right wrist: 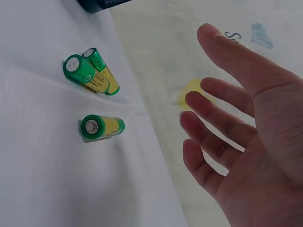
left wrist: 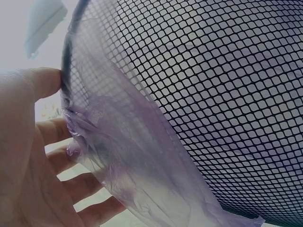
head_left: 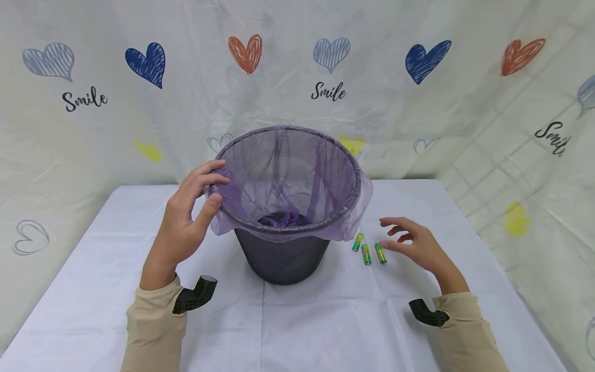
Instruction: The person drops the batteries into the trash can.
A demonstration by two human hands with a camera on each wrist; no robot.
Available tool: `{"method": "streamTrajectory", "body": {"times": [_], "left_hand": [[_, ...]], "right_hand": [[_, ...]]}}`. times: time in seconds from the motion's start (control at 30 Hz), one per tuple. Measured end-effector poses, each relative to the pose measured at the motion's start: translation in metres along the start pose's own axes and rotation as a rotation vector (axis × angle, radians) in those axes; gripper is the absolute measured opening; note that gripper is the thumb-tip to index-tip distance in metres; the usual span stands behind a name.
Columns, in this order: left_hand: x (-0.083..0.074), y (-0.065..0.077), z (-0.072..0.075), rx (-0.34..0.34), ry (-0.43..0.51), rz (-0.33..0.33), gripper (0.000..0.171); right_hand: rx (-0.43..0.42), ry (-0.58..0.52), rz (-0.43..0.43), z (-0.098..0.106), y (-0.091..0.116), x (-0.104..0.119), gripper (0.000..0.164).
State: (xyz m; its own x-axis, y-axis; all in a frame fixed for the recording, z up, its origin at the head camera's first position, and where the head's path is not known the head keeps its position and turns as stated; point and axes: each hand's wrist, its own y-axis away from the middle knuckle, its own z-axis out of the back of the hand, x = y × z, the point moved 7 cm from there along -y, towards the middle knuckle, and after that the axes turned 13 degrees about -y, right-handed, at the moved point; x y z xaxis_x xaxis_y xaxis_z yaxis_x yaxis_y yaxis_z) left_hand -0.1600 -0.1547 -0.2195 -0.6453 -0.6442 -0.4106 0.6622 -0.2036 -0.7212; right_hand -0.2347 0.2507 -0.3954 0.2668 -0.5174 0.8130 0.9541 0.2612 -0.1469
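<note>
A dark mesh wastebasket [head_left: 283, 263], tilted towards me, stands on the white-covered table. A thin purple bin liner [head_left: 244, 191] lines it and folds out over its rim. My left hand [head_left: 186, 214] holds the left side of the lined rim, with the fingertips reaching over it and the thumb nearer me. In the left wrist view, the liner's loose edge [left wrist: 128, 156] hides some of those fingertips. Several inches to the right, three green-and-yellow batteries [head_left: 366, 254] lie on the cloth. My right hand [head_left: 416, 248] hovers just right of them, fingers loosely bent, holding nothing.
The table's white cloth [head_left: 297, 330] has creases and fold lines. Behind and beside it hangs a pale backdrop [head_left: 283, 98] printed with hearts and the word Smile. Black wrist mounts [head_left: 195, 294] sit on both beige sleeves [head_left: 155, 330].
</note>
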Motion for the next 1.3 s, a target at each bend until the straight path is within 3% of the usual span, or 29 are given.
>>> {"method": "streamTrajectory", "body": {"times": [0.27, 0.6, 0.73, 0.97, 1.23, 1.3], "left_hand": [[-0.003, -0.001, 0.0, 0.009, -0.002, 0.0, 0.028], [-0.001, 0.0, 0.0, 0.002, -0.009, 0.004, 0.028], [0.005, 0.002, -0.002, 0.009, -0.007, -0.003, 0.028], [0.031, 0.009, -0.012, 0.017, -0.033, 0.009, 0.027], [-0.001, 0.001, -0.001, 0.004, -0.007, 0.009, 0.027], [-0.001, 0.001, -0.001, 0.0, 0.001, 0.015, 0.026]], "right_hand": [[0.065, -0.043, -0.015, -0.007, 0.003, 0.007, 0.049], [0.149, -0.047, 0.001, -0.01, -0.003, -0.038, 0.056], [0.183, -0.064, -0.001, -0.011, -0.002, -0.044, 0.059], [0.206, -0.077, -0.009, -0.009, 0.0, -0.046, 0.065], [0.238, -0.059, -0.048, -0.014, 0.0, -0.059, 0.068], [0.238, -0.057, -0.034, -0.015, 0.0, -0.058, 0.068]]}}
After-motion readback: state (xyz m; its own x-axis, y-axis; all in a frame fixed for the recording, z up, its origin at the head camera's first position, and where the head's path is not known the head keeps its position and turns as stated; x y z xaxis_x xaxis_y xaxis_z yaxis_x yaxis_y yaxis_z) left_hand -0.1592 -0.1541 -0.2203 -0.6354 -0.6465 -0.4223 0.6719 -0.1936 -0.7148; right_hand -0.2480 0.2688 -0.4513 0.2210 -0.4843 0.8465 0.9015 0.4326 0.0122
